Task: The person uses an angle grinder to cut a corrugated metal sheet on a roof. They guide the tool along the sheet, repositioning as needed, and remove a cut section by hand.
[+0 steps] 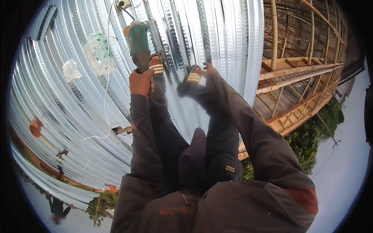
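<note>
My left hand (141, 82) is closed round the dark narrow handle of a green power tool that looks like an angle grinder (139, 40). The tool lies along the ribbed metal sheet (229, 42), its orange-and-grey end pointing away from me. No disc can be made out on it. My right hand (209, 70) is beside my right sandal (194, 76), fingers apart and holding nothing I can see. Whether its fingertips touch the foot or the sheet I cannot tell. Next to the grinder is my left foot in a striped sandal (156, 68).
A thin white cord (107, 89) crosses the sheets on the left, near two clear plastic bags (99, 54). Beyond the decking's right edge stands timber and bamboo framing (299, 73) at a drop. An orange object (36, 127) and a distant person (58, 209) appear far left.
</note>
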### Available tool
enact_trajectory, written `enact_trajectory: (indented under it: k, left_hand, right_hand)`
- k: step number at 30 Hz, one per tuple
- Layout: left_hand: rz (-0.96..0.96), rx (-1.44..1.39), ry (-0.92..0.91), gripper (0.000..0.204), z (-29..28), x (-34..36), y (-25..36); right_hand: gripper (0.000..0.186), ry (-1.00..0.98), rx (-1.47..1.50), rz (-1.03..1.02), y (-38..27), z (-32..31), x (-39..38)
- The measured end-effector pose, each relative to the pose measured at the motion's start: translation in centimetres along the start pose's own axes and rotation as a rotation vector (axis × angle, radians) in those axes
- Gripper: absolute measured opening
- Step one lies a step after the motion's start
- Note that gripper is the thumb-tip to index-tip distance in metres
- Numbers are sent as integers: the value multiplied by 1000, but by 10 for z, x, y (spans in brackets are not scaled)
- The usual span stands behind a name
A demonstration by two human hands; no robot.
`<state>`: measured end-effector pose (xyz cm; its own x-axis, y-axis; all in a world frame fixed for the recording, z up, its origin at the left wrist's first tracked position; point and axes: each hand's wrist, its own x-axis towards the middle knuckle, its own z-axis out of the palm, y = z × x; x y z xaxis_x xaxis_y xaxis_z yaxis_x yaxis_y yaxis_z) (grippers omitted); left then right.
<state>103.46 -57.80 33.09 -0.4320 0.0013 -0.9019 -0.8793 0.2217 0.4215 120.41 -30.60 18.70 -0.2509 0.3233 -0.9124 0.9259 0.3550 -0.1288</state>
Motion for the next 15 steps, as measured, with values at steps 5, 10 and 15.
enact_trajectory:
  k: [5, 10, 15]
  left_hand:
    - [-1, -68, -41, 23, 35, 68, 0]
    - [-68, -114, -89, 22, 48, 81, 24]
    - [86, -268, -73, 38, 74, 94, 37]
  right_hand:
    - [108, 405, -370, -80, 8, -59, 203]
    - [123, 813, -345, -308, -76, -117, 326]
    - [130, 967, -381, -284, -129, -116, 374]
